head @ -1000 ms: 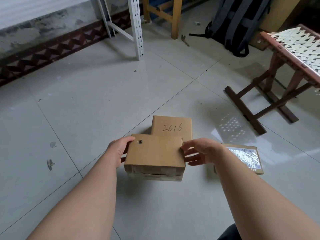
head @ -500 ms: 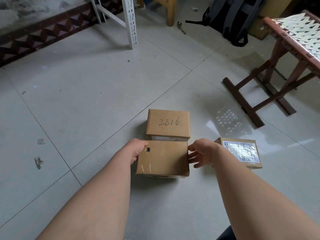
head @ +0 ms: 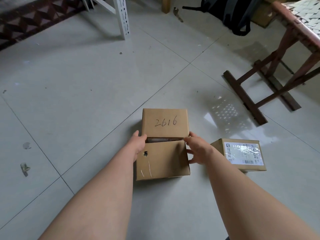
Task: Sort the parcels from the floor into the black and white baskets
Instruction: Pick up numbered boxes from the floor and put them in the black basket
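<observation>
Three brown cardboard parcels lie on the tiled floor. The nearest parcel (head: pixel 164 163), with a small hole in its top, sits flat against the parcel marked "2616" (head: pixel 164 122) behind it. My left hand (head: pixel 138 145) rests against the near parcel's far left corner, fingertips reaching the marked parcel. At the far right corner, my right hand (head: pixel 197 149) touches it with loosely spread fingers. A third parcel with a white shipping label (head: pixel 240 155) lies to the right. No basket is in view.
A wooden folding stool with a woven seat (head: pixel 284 66) stands at the right. A white perforated metal rack leg (head: pixel 123 19) and a wooden leg (head: pixel 166 5) stand at the back, with a dark backpack (head: pixel 233 13) beside them.
The near parcel was held above the floor a second ago; both hands lowered it, and it now rests on the tiles against the marked parcel.
</observation>
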`<state>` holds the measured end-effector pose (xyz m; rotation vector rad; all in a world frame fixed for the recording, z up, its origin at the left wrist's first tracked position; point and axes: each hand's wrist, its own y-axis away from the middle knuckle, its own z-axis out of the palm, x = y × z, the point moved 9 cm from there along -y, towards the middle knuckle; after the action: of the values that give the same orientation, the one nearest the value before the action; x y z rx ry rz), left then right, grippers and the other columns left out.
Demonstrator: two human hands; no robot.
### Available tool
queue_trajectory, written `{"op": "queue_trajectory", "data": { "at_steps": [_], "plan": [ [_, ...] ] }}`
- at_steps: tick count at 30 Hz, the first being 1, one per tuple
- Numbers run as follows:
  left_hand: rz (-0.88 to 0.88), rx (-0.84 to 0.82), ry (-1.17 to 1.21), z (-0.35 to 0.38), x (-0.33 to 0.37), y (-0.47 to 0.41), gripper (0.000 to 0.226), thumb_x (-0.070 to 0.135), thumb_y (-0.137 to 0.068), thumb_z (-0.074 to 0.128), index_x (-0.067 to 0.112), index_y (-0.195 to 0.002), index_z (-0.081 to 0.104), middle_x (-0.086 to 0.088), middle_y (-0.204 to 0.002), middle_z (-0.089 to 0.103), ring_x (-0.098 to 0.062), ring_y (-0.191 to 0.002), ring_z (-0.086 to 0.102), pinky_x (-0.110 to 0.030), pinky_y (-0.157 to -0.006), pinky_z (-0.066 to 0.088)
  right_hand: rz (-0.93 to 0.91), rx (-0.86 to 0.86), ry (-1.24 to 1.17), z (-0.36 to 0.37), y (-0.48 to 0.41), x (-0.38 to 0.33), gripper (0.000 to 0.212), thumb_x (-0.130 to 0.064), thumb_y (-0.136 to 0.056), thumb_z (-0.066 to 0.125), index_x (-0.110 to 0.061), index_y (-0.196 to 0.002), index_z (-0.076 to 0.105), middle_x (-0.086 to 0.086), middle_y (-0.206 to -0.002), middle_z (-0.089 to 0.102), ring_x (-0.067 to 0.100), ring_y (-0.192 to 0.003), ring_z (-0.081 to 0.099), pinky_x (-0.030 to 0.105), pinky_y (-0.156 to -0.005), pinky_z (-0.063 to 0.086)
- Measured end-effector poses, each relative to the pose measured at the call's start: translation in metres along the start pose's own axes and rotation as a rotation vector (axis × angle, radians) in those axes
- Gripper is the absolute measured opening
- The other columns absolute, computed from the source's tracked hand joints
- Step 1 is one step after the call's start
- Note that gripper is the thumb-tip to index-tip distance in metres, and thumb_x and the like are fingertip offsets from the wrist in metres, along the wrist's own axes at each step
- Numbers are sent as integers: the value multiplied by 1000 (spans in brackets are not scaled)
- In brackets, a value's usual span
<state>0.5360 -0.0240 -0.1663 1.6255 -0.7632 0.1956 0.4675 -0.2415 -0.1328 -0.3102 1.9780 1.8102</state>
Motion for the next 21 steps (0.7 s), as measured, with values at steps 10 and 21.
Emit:
{"op": "queue_trajectory", "data": {
  "at_steps": [10,21],
  "plan": [
    [52,165,-16,-16,16,14,39,34,-104,34,11,-130,53,-7,-118,58,-27,-111,55,-32,-95,42,-57,62,36,0,-18,-9,38,-30,-102,41,-34,-139,38,5,-119,54,30,-115,52,57,-98,45],
    [-15,50,125,-4,-2,-15,70,74,-89,28,33,-146,31,-6,-142,49,-30,-126,49,-54,-106,40,-192,140,-7,-2,-31,-12,60,-46,-102,33,-28,-156,12,-1,-160,22,25,-144,27,43,-115,22]
  ]
}}
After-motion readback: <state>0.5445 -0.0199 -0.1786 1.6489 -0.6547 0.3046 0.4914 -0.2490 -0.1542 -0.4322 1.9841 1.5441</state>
